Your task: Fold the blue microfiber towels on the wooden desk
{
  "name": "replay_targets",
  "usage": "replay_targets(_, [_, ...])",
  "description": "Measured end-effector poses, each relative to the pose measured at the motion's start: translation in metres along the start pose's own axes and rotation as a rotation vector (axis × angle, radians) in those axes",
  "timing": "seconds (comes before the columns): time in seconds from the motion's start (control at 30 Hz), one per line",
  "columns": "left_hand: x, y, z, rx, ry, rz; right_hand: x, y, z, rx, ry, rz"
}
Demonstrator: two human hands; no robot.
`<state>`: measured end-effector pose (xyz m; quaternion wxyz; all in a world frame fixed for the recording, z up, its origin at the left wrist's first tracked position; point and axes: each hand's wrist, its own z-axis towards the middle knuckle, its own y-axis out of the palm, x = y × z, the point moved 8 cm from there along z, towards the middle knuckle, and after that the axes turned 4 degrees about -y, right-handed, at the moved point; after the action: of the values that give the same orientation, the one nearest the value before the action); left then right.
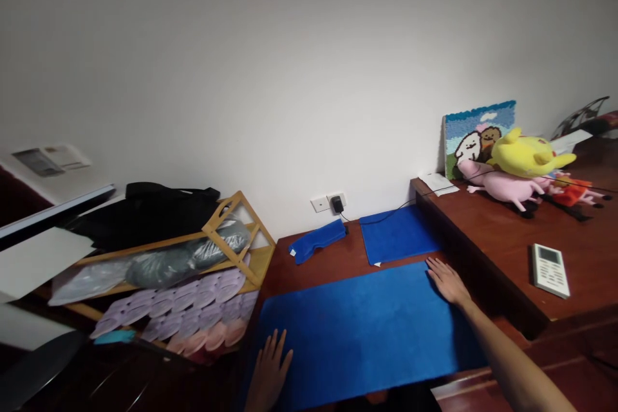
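A large blue towel [367, 328] lies spread over the desk in front of me, its near edge reaching the desk's front. My left hand [268, 370] rests on the towel's left side, fingers stretched out. At the far right corner, my right hand [448, 280] lies flat on the cloth with its fingers extended. Behind the large towel lie a smaller folded blue cloth [398, 235] with a white tag and a narrow folded blue cloth [318, 241] near the wall.
To the right, a raised desk section [506, 257] holds a white remote control [550, 269], a yellow plush toy [526, 154], a pink plush toy [505, 187] and a picture [477, 125]. A plugged-in black adapter [337, 204] trails a cable. At left stands a wooden rack [263, 264] with purple slippers [183, 296].
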<state>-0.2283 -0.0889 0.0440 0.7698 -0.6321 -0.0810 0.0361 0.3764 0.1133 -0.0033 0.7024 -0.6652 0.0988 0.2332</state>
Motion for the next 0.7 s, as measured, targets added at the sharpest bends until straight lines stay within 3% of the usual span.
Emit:
replay_targets(0.07, [0.041,-0.019,0.000,0.073,0.036,-0.088,-0.001,0.001,0.000,0.004,-0.001,-0.005])
replay_targets(0.1, [0.073,-0.027,-0.003,0.105,0.081,-0.148,-0.001,0.001,0.000,0.009,0.000,-0.006])
replay_targets(0.17, [0.157,-0.033,-0.016,0.079,0.193,-0.270,-0.001,0.000,-0.001,0.026,0.004,-0.004])
replay_targets(0.27, [0.313,-0.016,-0.054,-0.060,0.456,-0.408,0.001,0.000,-0.001,0.038,0.006,0.011])
replay_targets(0.33, [0.409,0.007,-0.085,-0.153,0.655,-0.434,0.003,0.001,-0.001,0.047,0.006,0.020])
replay_targets(0.4, [0.480,0.034,-0.106,-0.233,0.744,-0.416,0.004,0.001,-0.001,0.066,0.002,0.026])
replay_targets(0.47, [0.518,0.057,-0.109,-0.245,0.652,-0.414,0.005,0.001,0.000,0.078,-0.004,0.023])
replay_targets(0.53, [0.538,0.069,-0.107,-0.229,0.590,-0.426,0.004,0.001,0.000,0.067,-0.007,0.014])
replay_targets(0.7, [0.544,0.082,-0.091,-0.245,0.469,-0.410,0.004,-0.001,0.000,0.023,0.010,0.021])
